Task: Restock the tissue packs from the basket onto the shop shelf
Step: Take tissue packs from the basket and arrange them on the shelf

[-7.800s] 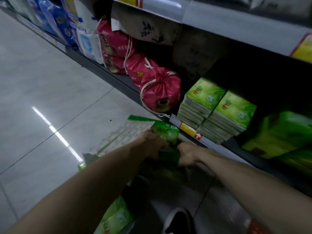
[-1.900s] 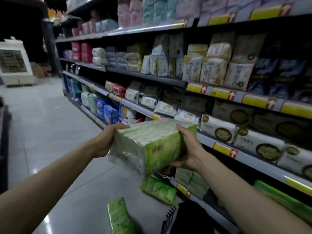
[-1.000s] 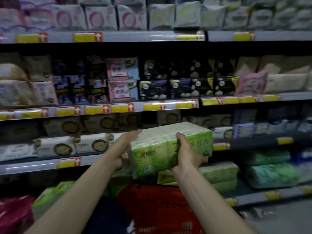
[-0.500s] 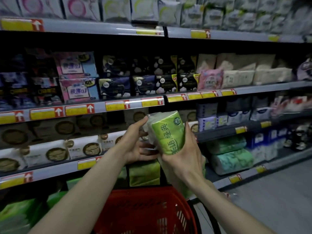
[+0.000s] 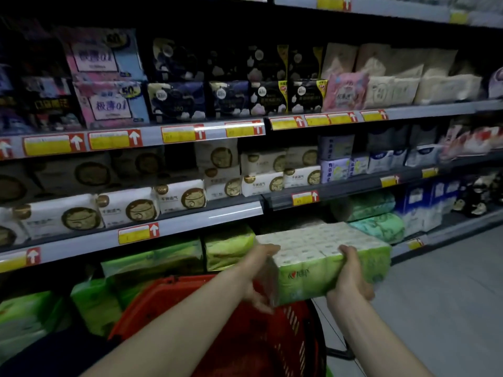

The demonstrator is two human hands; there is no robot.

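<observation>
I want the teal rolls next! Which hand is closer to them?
Right. The right hand grips the green tissue pack just below the teal rolls; the left hand holds its other end, farther left.

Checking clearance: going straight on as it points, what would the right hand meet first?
Beyond the pack it grips, the right hand likely meets the green rolls on the bottom shelf; depth unclear.

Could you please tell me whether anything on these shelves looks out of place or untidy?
Nothing looks spilled or damaged. The green packs on the bottom shelf, left of the held tissue pack, lie tilted and uneven rather than squared up.
</observation>
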